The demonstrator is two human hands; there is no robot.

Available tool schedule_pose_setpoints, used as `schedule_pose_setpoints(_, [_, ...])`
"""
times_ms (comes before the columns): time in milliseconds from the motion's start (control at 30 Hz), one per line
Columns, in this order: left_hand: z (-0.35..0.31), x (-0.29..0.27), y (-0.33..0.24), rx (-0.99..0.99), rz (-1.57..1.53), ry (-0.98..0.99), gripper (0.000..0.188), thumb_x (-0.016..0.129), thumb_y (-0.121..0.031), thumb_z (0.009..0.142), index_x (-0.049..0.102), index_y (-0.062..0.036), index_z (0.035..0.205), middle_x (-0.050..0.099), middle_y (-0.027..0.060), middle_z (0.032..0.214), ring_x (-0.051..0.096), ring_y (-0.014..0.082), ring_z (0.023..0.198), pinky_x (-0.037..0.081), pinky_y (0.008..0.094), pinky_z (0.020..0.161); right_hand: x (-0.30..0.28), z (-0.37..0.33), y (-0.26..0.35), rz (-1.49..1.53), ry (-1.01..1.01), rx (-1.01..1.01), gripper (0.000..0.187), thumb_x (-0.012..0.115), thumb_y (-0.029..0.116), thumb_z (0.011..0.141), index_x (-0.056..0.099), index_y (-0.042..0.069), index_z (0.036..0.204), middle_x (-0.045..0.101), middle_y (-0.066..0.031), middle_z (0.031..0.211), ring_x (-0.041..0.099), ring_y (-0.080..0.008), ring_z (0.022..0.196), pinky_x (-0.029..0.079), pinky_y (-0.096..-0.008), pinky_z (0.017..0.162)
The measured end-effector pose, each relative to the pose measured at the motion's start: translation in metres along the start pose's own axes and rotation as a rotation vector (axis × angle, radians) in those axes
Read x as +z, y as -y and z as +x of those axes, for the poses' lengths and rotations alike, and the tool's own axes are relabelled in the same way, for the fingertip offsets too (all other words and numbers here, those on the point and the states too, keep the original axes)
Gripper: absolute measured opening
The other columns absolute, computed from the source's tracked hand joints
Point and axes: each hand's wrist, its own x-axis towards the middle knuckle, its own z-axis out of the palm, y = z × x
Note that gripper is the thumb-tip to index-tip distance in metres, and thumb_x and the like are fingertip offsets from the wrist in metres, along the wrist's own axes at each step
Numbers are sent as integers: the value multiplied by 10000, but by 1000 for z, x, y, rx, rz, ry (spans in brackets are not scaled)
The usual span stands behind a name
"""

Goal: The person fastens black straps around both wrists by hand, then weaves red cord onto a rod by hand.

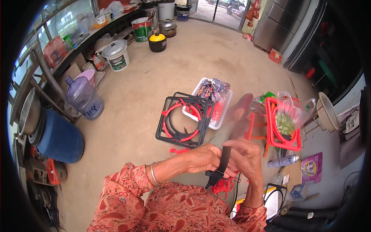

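Observation:
My left hand (205,159) is closed in front of my body, its fingertips meeting those of my right hand. Curled fingers bring my right hand (246,157) against it, with some blur near the index finger. Across the fingers runs a black strap (223,161) with a dark buckle at its lower end. The strap hides what the fingertips hold, and I cannot tell whether they grip the strap itself. Just below the hands hangs a bundle of red cord (223,187). Beyond them, black square frames (159,127) with red-wrapped rings lie stacked on the floor.
A white tray (228,101) holds patterned cloth and red netting. Red square frames (296,145) carry a clear bag on the right, near a spray can (283,161). To the left stand a blue barrel (63,135) and a water jug (83,96). Farther off is a lidded bucket (118,58).

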Motion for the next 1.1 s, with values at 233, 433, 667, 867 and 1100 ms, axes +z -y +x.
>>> schedule_pose_setpoints(233, [12,-3,-15,101,417,-155,434,641,-2,843,511,75,1250,582,203,1224,585,271,1134,469,350,1001,7,-5,17,-163,-163,-73,175,652,10,822,673,22,995,597,-60,833,567,-165,771,459,-273,663])
schedule_pose_setpoints(433, [12,7,-30,449,165,-208,682,634,-79,884,254,40,1439,355,187,1455,458,267,1277,417,358,1047,28,-11,18,-69,-343,-87,294,671,101,845,605,17,1119,615,-122,995,590,-232,918,459,-325,809])
schedule_pose_setpoints(667, [15,10,-18,526,88,-166,621,542,-101,932,225,26,1451,284,204,1490,325,296,1371,337,382,1111,44,-7,14,-99,-304,-80,305,653,219,888,581,14,1102,581,-120,944,561,-230,869,449,-335,796])
schedule_pose_setpoints(867, [24,6,-13,777,-384,-16,635,499,-122,955,144,41,1455,246,239,1491,250,355,1393,239,447,1165,56,-12,15,-120,-341,-197,153,667,124,864,610,8,947,619,-101,889,560,-234,853,460,-338,761])
schedule_pose_setpoints(1100, [13,6,-19,782,-386,0,624,506,-48,917,176,65,1435,285,254,1468,269,378,1381,230,474,1163,62,-19,9,51,-318,-162,149,676,102,854,624,17,965,618,-96,896,572,-212,840,469,-303,747])
